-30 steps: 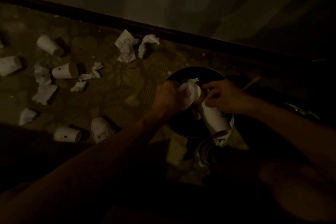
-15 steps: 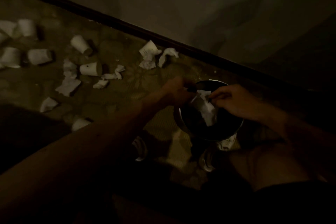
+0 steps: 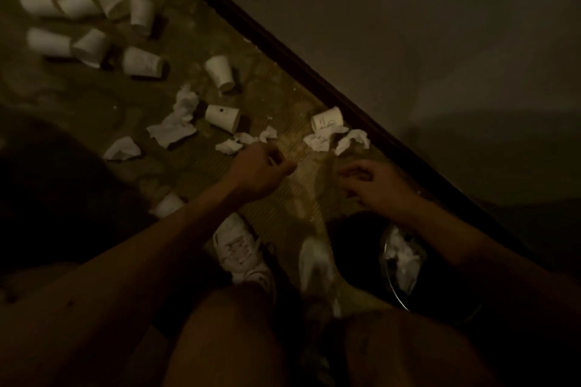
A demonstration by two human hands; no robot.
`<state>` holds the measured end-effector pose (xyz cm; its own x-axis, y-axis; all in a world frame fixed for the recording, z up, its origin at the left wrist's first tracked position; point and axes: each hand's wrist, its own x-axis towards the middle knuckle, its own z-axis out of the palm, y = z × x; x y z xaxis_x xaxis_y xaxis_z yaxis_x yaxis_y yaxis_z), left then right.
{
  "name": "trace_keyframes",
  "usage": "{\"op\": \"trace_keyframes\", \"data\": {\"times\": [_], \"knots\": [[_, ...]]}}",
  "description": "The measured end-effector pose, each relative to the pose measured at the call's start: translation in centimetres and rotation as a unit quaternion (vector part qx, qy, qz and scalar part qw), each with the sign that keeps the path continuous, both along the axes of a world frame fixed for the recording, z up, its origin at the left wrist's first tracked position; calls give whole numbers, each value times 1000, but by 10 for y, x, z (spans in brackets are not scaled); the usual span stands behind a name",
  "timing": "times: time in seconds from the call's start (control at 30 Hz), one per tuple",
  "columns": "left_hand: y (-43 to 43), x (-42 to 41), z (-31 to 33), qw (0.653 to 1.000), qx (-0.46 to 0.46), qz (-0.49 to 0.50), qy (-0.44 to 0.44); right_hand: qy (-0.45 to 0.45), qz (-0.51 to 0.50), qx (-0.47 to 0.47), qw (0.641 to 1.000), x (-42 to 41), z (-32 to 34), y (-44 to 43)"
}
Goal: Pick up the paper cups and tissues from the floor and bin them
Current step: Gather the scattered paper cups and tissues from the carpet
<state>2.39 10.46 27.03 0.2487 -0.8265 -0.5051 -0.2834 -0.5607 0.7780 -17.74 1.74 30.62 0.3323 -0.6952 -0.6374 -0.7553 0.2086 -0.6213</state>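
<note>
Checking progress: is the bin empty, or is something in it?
Not empty. Crumpled white tissue lies inside the bin. How full, cannot tell: too dark.

Cups (image 3: 221,118): white paper, matt, smooth-walled; one carries faint print.
Tissues (image 3: 171,132): thin soft paper, crumpled and creased, matt.
Floor (image 3: 283,97): dull olive-brown and worn, with a fine ribbed texture in places and pale specks. Material cannot be told in this dim light.
Bin (image 3: 390,276): dark wall and a thin rim that glints — looks like metal.
Skirting (image 3: 314,72): dark, smooth, slight sheen.
Wall (image 3: 408,25): plain, matt.
Shoes (image 3: 240,253): white, laced, scuffed — cloth or leather, unclear.
</note>
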Motion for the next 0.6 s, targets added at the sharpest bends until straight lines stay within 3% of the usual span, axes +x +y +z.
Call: {"op": "trace_keyframes", "data": {"times": [0.13,0.23,0.4,0.6], "knots": [[-32,4,-82,995,70,1,68,22,-31,6,999,3,-79,-44],[-76,0,-141,988,94,28,121,70,6,-40,997,-5,-139,-93],[-140,-22,-207,977,76,59,189,147,20,-94,984,-13,-226,-163],[-206,-34,-271,982,9,56,179,183,61,-168,967,-4,-303,-204]]}}
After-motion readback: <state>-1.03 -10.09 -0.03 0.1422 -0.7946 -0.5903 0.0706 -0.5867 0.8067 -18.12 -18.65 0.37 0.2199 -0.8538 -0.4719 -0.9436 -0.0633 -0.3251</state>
